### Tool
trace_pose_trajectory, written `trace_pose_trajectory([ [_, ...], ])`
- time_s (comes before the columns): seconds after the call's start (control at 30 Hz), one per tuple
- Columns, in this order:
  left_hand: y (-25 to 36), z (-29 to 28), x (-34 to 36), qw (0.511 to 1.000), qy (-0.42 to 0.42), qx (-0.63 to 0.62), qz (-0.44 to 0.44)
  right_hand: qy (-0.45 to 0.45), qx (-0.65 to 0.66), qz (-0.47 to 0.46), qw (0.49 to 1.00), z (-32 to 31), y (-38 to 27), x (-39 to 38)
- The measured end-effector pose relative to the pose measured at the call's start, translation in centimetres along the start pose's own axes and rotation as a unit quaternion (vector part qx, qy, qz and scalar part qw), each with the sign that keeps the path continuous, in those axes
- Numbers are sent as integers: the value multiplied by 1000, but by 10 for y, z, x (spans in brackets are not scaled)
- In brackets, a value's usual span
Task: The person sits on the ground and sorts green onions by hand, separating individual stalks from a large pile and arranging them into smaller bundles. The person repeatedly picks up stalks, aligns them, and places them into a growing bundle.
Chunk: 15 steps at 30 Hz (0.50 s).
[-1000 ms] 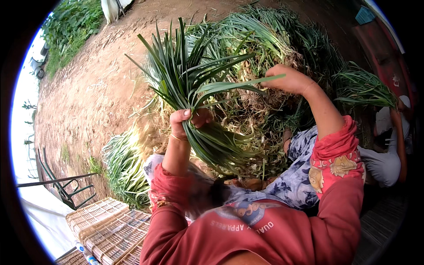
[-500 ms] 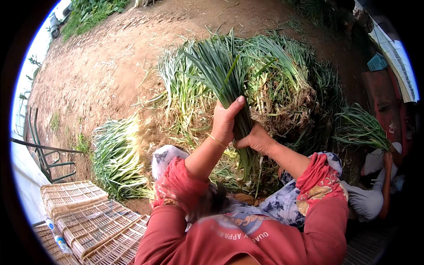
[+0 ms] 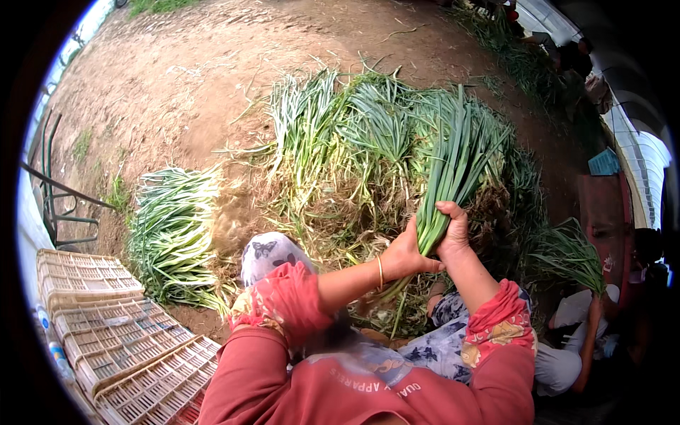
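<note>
Bare earth (image 3: pixel 198 78) spreads out before me, with slatted wicker crates (image 3: pixel 134 333) at its near left corner and a blue container (image 3: pixel 604 162) by its right edge. My left hand (image 3: pixel 405 253) is closed about the lower part of a bundle of long green leaves (image 3: pixel 459 163), and my right hand (image 3: pixel 453 230) curls tightly round it from the other side. I hold it raised off the ground, tilted, tips away from me, in front of a large pile of leafy stalks (image 3: pixel 312 120). Nearer the ground's left edge lies a smaller heap (image 3: pixel 173 227). Toward the right edge, a co-worker's hand (image 3: pixel 597 304) grips another green bunch (image 3: pixel 569 255).
</note>
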<state>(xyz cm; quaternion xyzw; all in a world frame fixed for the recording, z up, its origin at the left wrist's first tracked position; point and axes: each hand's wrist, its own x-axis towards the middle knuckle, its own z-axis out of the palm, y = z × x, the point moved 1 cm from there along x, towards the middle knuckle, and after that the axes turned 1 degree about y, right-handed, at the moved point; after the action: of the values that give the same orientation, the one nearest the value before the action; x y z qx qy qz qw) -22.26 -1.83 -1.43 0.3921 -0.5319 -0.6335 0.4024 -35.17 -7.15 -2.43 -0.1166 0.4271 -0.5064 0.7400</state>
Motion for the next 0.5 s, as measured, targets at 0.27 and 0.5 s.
trace_pose_trajectory([
  [0.27,37,-55,-1,875,133,-461,-64,-122,-230,-54,964,23,-8,4],
  [0.5,95,-234,-74,823,297,-420,239,-34,-326,24,944,-1,16,9],
])
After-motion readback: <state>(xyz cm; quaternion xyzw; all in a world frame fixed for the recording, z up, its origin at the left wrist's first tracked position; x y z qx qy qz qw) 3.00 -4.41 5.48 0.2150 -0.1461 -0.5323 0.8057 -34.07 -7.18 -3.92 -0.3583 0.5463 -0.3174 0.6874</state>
